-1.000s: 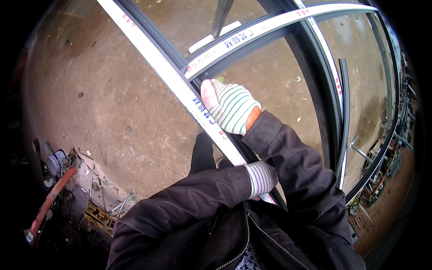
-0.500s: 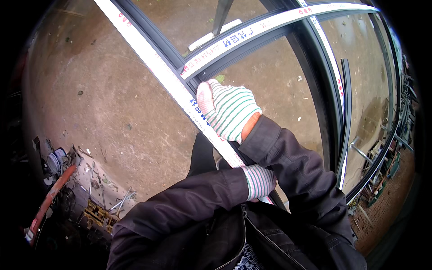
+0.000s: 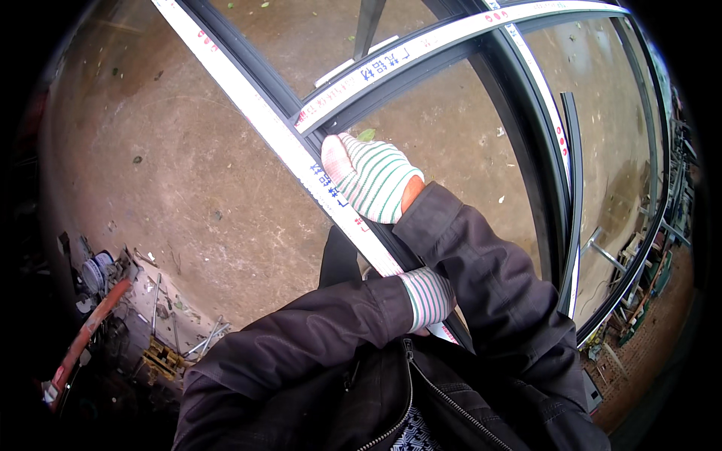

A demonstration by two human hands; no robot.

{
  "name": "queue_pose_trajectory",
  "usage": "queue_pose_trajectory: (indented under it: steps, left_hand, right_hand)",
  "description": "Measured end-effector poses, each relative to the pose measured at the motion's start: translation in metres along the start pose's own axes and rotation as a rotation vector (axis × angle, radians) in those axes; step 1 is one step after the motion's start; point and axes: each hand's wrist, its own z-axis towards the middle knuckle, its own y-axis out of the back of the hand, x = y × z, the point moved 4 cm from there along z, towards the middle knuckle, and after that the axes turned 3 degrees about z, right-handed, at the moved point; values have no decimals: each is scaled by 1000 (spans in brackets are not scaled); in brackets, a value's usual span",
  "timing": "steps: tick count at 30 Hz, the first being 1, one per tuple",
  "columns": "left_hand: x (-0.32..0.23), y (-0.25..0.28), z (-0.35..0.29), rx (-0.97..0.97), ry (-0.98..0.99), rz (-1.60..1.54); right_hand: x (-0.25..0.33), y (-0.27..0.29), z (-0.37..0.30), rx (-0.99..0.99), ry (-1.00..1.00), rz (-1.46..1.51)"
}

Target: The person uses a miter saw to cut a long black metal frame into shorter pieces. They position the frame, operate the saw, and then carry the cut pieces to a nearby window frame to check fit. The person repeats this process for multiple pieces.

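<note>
A large black metal window frame (image 3: 514,113) lies before me, its bars faced with white printed protective film. My right hand (image 3: 371,177), in a white glove with green stripes, is closed at the inner edge of the long slanting bar (image 3: 259,124), just below its joint with the crossbar (image 3: 421,52). What its fingers hold, if anything, is hidden. My left hand (image 3: 429,301), in a similar striped glove, lies across the lower part of the same bar. It sits under my right forearm, and its fingertips are out of sight.
A loose dark strip (image 3: 573,158) leans along the frame's right side. Metal rods and scraps (image 3: 203,338) lie at the lower left, near a red bar (image 3: 90,338). More profiles and scrap (image 3: 639,293) lie along the far right. A green leaf (image 3: 366,135) is on the brown floor.
The whole view has shifted slightly, so frame and hands appear a little farther left and up. Both hands keep about the same places on the bar.
</note>
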Motion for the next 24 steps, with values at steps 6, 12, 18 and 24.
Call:
queue_pose_trajectory:
  steps: [6,12,18,24]
  left_hand:
    - [2,-19,4,-245,-104,128]
    - [1,-7,6,-111,-97,77]
    - [2,-14,6,-142,-119,73]
    - [4,-17,8,-101,-80,46]
  right_hand:
    - [5,9,1,155,-94,91]
    - [8,8,1,80,-75,-46]
    - [6,7,0,54,-119,13]
    - [10,6,1,7,-136,-136]
